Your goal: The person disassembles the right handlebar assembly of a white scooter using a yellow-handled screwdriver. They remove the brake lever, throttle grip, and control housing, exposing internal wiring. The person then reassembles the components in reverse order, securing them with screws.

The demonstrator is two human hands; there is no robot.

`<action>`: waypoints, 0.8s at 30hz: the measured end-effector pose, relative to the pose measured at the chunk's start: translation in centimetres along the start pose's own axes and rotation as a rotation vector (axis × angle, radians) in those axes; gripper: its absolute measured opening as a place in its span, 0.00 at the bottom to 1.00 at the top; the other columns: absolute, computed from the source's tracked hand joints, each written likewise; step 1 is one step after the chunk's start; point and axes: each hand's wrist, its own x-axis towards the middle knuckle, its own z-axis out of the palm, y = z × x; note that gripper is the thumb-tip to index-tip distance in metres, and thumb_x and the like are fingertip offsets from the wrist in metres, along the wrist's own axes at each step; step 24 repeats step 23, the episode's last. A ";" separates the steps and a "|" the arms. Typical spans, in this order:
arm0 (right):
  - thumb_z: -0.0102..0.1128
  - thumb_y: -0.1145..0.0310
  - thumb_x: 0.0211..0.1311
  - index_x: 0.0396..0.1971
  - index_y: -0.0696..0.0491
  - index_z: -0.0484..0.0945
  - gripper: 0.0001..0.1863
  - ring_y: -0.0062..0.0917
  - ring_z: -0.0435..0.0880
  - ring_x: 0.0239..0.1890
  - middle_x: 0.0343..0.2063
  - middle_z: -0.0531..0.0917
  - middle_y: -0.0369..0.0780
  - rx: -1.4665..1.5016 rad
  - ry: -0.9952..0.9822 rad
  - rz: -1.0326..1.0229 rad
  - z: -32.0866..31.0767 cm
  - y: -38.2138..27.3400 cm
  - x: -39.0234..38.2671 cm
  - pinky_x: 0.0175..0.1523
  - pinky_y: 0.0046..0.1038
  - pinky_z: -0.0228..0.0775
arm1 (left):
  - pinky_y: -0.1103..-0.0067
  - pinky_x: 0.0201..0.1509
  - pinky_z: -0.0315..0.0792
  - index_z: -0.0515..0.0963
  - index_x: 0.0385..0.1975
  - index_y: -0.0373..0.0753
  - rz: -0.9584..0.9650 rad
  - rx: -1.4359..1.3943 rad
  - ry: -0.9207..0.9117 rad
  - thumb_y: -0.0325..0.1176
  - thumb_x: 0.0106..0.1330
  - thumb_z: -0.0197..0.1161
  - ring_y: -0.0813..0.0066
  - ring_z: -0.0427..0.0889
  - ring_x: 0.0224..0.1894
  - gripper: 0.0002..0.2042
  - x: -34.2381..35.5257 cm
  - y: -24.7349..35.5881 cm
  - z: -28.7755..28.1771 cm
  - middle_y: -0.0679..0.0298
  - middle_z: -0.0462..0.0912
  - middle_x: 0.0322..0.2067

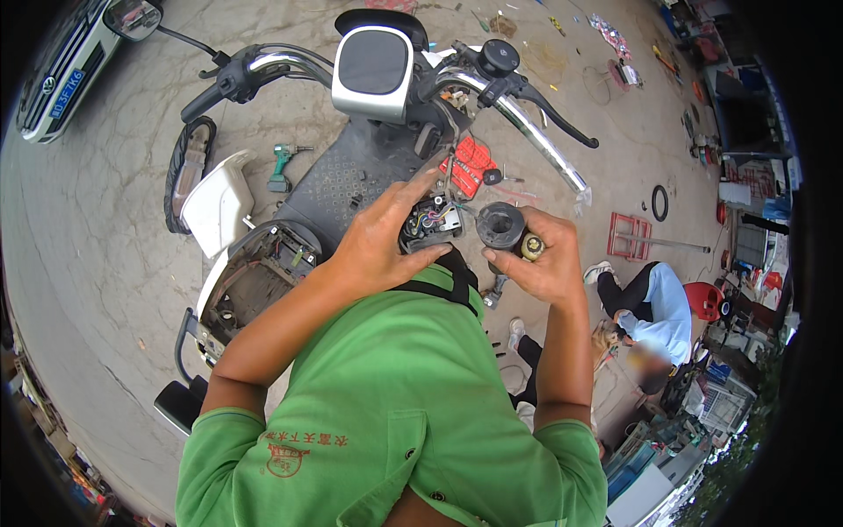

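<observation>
My right hand [549, 256] is closed around a roll of black tape [500, 226], seen from its hollow end. A small yellowish round-ended piece [532, 247] shows between thumb and fingers beside the roll; its kind is unclear. My left hand [385, 230] is open, fingers stretched forward and thumb spread toward the right. Just beyond that thumb sits an opened dark housing with coloured wires [430, 216]. Both hands are over the footboard side of an electric scooter [347, 167], whose white-rimmed display [375, 66] and chrome handlebar [527, 127] lie ahead.
A green cordless drill [281, 167] and a white body panel [217, 202] lie on the ground to the left. Beyond the scooter's right side is a red tool case [468, 165]. A person in light blue [659, 303] crouches at right; a white car [70, 66] stands far left.
</observation>
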 end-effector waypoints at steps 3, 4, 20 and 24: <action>0.77 0.71 0.41 0.37 0.59 0.85 0.19 0.24 0.83 0.31 0.31 0.86 0.42 -0.003 0.014 0.000 0.1 0.2 0.0 0.40 0.26 0.74 | 0.67 0.60 0.74 0.67 0.64 0.31 -0.039 0.035 -0.046 0.33 0.46 0.81 0.51 0.80 0.56 0.42 0.1 0.4 -0.9 0.45 0.77 0.57; 0.77 0.71 0.41 0.37 0.59 0.85 0.19 0.24 0.83 0.31 0.31 0.86 0.42 -0.004 0.017 -0.002 0.2 0.3 0.0 0.40 0.26 0.74 | 0.67 0.61 0.73 0.68 0.63 0.31 -0.042 0.024 -0.054 0.33 0.47 0.80 0.51 0.80 0.56 0.41 0.2 0.5 -1.2 0.45 0.77 0.57; 0.78 0.69 0.40 0.39 0.59 0.84 0.22 0.29 0.86 0.33 0.34 0.87 0.44 -0.049 0.003 -0.013 0.3 0.2 0.3 0.42 0.28 0.75 | 0.66 0.59 0.75 0.68 0.64 0.32 -0.049 0.067 -0.170 0.35 0.48 0.79 0.50 0.82 0.54 0.41 0.9 0.5 -3.6 0.43 0.80 0.53; 0.78 0.69 0.40 0.40 0.59 0.84 0.23 0.32 0.86 0.34 0.35 0.87 0.44 -0.059 0.037 -0.069 0.5 0.5 0.3 0.42 0.28 0.75 | 0.66 0.59 0.75 0.67 0.65 0.33 -0.045 0.101 -0.185 0.35 0.48 0.79 0.51 0.82 0.54 0.42 0.9 0.4 -3.8 0.43 0.80 0.53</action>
